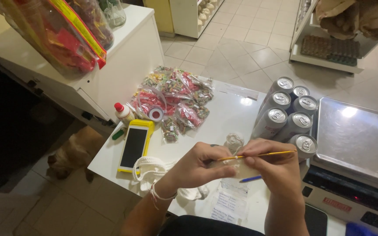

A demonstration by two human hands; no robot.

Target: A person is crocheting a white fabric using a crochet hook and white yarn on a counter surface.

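My left hand [200, 166] pinches a small piece of white crochet work [237, 167] over the white table [224, 116]. My right hand [273, 168] grips a thin yellow crochet hook [263, 154], which lies across both hands with its tip in the yarn. White cord [154, 171] runs from the work across the table below my left wrist. A small ball of white yarn [234, 141] rests just beyond my fingers.
Several silver drink cans [289, 114] stand to the right, beside a metal weighing scale [359, 131]. A phone in a yellow case [135, 146], small candy bags [176, 98], a tape roll [155, 113] and a small bottle [122, 112] lie to the left. A dog [73, 153] rests on the floor.
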